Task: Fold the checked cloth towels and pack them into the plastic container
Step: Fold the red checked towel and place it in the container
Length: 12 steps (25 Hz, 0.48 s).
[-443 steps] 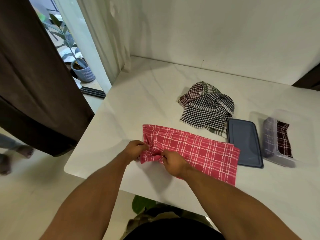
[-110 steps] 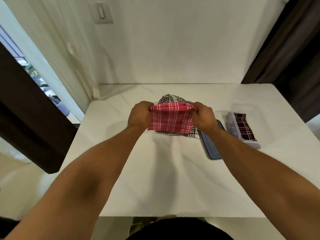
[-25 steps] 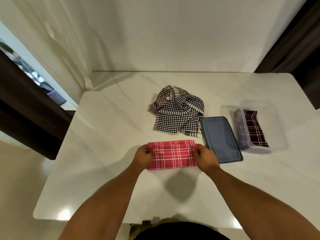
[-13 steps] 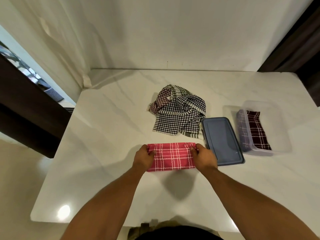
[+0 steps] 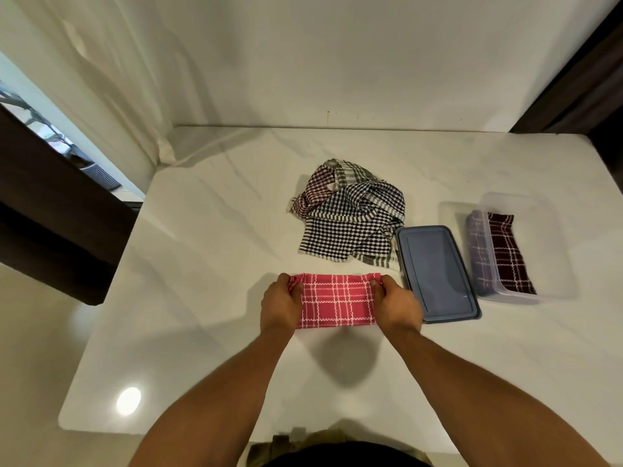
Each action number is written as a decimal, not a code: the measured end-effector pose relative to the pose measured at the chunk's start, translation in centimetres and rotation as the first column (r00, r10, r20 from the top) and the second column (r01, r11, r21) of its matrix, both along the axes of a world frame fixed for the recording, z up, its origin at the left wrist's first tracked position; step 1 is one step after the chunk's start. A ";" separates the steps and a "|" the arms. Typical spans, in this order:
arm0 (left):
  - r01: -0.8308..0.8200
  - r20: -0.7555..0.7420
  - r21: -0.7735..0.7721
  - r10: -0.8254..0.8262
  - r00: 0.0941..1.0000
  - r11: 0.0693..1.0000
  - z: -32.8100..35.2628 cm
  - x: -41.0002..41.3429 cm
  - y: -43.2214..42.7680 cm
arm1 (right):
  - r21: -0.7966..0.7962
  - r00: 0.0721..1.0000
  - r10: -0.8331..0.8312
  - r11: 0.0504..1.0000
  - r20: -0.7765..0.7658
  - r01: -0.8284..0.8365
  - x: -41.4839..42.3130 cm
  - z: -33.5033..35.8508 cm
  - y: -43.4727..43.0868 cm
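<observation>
- Head view: a dark brown panel (image 5: 43,203) fills the left edge of the frame, beside the white marbled table (image 5: 202,264).
- The left hand (image 5: 281,306), just left of the frame's centre, grips the left end of the red checked towel (image 5: 337,303). Its fingers curl round the end and bunch the cloth at the top corner.
- The red checked towel lies folded into a short band on the table, at the centre of the frame, stretched between the two hands.
- Above it in the frame sits a loose, unfolded pile of checked towels (image 5: 350,227), black-and-white with a dark red one at its upper left.
- The right hand (image 5: 397,306) clasps the towel's right end the same way, fingers curled over the edge.
- Just right of that hand, a blue-grey lid (image 5: 436,274) lies flat; its upper left corner touches the pile.
- At the right of the frame stands the clear plastic container (image 5: 546,251), open, with a folded maroon checked towel (image 5: 509,254) along its left side.
</observation>
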<state>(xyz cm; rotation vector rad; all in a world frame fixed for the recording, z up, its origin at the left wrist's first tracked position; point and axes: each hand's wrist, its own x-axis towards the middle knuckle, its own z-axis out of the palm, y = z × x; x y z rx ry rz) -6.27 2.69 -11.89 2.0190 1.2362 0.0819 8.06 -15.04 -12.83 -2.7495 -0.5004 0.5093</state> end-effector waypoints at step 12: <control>-0.063 -0.186 0.049 0.071 0.980 0.997 -0.3 0.0 0.3 | -0.073 0.987 -0.136 0.989 -0.085 0.130 0.2 -0.2 0.5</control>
